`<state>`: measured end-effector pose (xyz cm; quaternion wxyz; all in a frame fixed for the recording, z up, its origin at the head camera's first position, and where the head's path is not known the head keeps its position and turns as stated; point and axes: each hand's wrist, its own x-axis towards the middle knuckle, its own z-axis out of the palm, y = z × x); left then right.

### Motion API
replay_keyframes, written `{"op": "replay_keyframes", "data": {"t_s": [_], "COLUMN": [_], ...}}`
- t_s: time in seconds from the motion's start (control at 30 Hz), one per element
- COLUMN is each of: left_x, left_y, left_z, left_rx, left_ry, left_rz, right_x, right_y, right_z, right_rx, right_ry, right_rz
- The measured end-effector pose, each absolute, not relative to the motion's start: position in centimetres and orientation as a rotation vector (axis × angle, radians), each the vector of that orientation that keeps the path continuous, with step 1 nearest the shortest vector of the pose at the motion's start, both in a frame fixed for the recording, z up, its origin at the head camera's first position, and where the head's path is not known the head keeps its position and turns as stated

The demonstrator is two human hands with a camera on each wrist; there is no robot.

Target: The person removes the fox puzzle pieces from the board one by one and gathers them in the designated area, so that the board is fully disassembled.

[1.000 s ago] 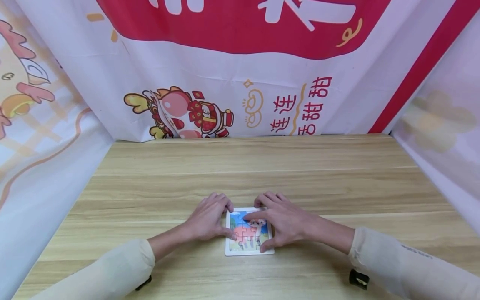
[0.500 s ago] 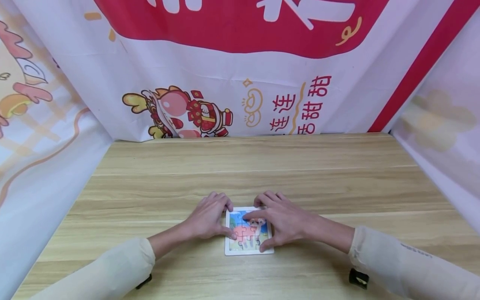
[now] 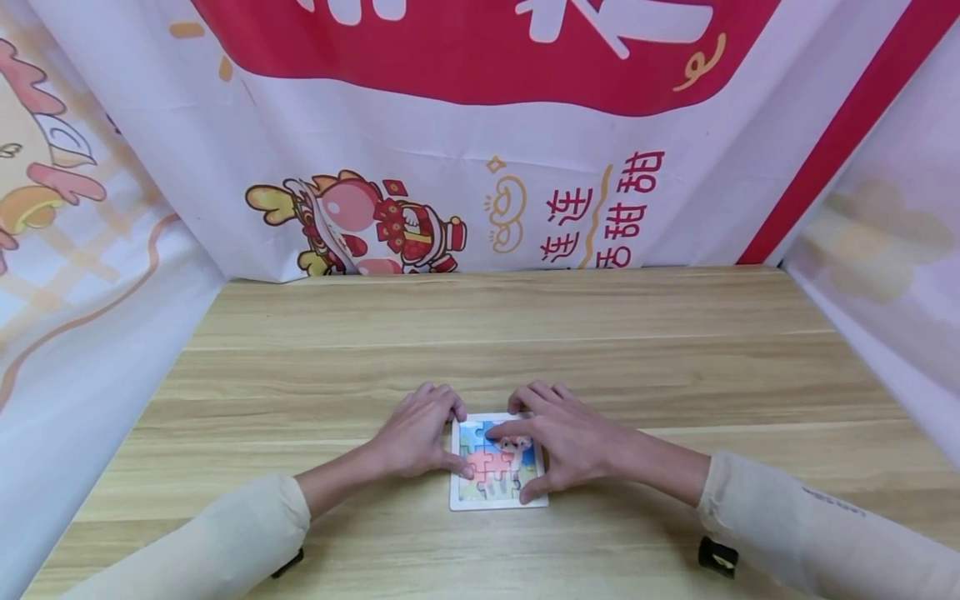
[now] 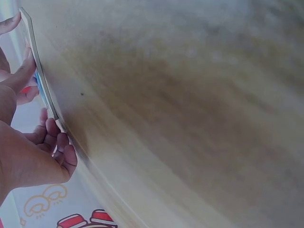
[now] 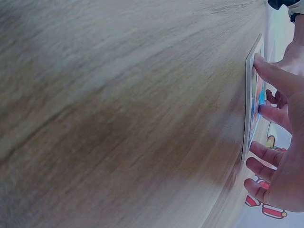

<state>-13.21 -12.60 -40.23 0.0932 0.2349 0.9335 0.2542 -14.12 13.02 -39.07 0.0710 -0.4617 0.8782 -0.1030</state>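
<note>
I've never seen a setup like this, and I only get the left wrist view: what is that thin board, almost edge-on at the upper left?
Observer: From the head view, it's a jigsaw puzzle in a white frame.

Visitor: Oh! What picture is on it?

Observer: A pink animal against a partly blue background; the right hand hides some of it.

Visitor: And what is the person wearing on the arms?

Observer: Pale sleeves, ending short of the hands.

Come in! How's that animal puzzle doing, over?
Left hand on left edge of puzzle. Right hand on right edge. Puzzle flat on table. Fingers partly cover pieces.
</note>
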Motion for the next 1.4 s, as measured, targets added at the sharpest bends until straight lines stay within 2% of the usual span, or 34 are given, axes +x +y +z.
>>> {"op": "replay_keyframes", "data": {"t_s": [0.77,1.4], "left_x": [-13.78,-13.82], "left_y": [-12.51,-12.33], "left_z": [-39.98,-40.22], "left_rx": [0.667,0.783], "left_ry": [2.694,2.633], "left_rz": [0.988,1.048], "right_x": [-14.12,-14.15], "right_y": [13.14,13.21], "right_z": [-39.09,-39.15], "right_rx": [-1.382,-1.363], "right_ry": [2.642,2.631], "right_rz": [-0.315,-0.325]}}
